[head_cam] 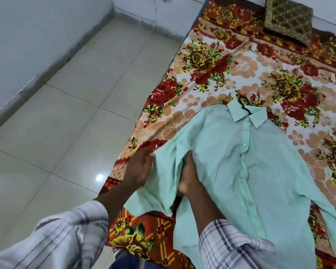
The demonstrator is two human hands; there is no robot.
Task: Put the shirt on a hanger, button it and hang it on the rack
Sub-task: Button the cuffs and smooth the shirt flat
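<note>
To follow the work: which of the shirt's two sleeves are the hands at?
The sleeve toward the tiled floor, between the left hand and right hand; the other sleeve lies untouched at the picture's right edge.

Mint-green shirt [260, 162] w/ black hanger [248, 112], red-yellow floral sheet [211, 61], plaid sleeves [231, 247], prob. gold-patterned cushion [289, 18].

- Mint-green shirt [260, 162]: lies front up on the floral bedspread [221, 65], placket closed, collar at the far end, sleeves spread.
- Black hanger [247, 111]: inside the shirt, hook poking out at the collar.
</note>
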